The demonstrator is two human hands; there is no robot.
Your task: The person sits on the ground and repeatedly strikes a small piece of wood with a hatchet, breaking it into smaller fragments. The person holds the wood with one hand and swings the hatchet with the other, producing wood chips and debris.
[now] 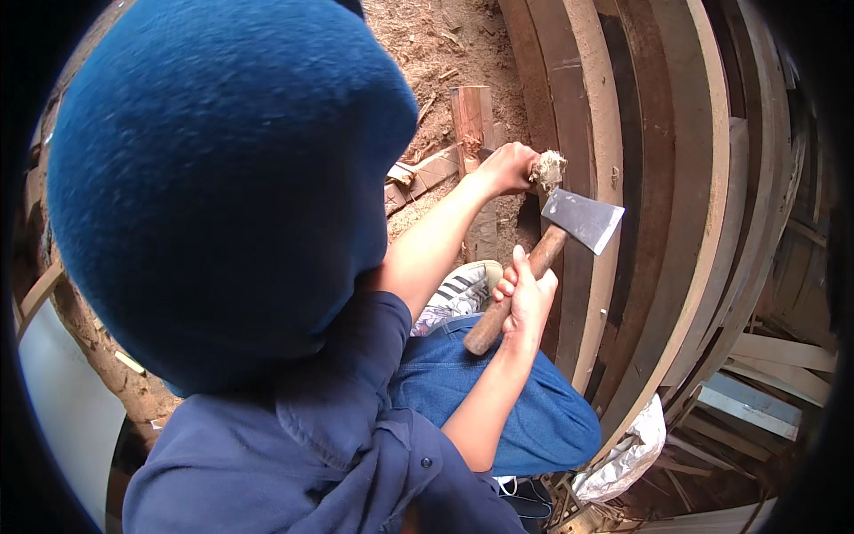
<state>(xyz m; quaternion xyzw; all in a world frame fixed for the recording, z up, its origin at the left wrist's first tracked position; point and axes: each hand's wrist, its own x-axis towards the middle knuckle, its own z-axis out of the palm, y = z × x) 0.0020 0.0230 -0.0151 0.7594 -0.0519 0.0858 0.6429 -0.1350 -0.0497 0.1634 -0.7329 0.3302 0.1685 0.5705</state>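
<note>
My left hand (510, 167) is closed around a chisel, its frayed, mushroomed wooden handle end (550, 169) sticking out towards the stacked boards. A short piece of the dark blade (486, 153) shows beyond the fist, by a splintered spot on a reddish wooden beam (471, 110). My right hand (530, 294) grips a hatchet by its round wooden handle (492, 327). The back of the steel hatchet head (582, 217) is close to the chisel's handle end; whether they touch, I cannot tell. The cutting edge faces away to the right.
Long boards (640, 200) stand stacked along my right. A marked wooden piece (434, 175) meets the beam, on ground strewn with sawdust (434, 40). A blue cap (220, 167) hides much of the left. A white sack (630, 454) and loose planks (750, 404) lie lower right.
</note>
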